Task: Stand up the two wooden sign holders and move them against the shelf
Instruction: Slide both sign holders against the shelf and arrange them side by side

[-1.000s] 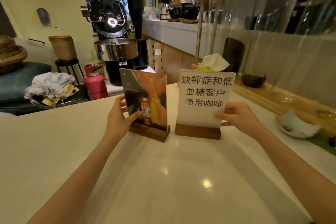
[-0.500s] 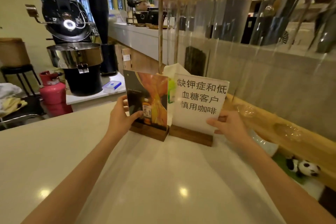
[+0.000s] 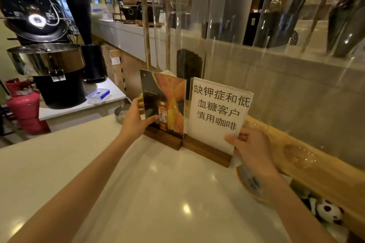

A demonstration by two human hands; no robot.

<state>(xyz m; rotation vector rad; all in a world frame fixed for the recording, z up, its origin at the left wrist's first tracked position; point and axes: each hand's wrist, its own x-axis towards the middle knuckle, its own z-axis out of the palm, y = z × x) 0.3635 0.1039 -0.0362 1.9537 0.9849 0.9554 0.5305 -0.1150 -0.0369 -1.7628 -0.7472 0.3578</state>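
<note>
Left hand (image 3: 136, 122): fingers grasping the left edge of the poster sign holder (image 3: 165, 104), thumb on its front face, the other fingers behind the panel.
Right hand (image 3: 252, 150): fingers grasping the lower right corner of the notice sign holder (image 3: 218, 112), thumb over the sheet's front.
Position of holders: both upright on the white tabletop (image 3: 158, 193), wooden bases touching end to end, between the two sets of fingers; the wooden shelf (image 3: 308, 165) runs just beyond the right fingers.
Stage (judged): standing done; final seating against the shelf nearly complete.
Risk 1: pushing high on a panel rather than at its base could tip a holder backward.
Risk 2: the loose-looking sheet under the right thumb could crease or slide out if pinched while moving.
Risk 3: the dish (image 3: 250, 185) beneath the right wrist could be knocked by the forearm.
Legible writing, notice: "缺钾症和低血糖客户慎用咖啡".
Legible writing, poster: a labelled amber bottle and one small line of print, too small to read.
Other labels: none legible.
</note>
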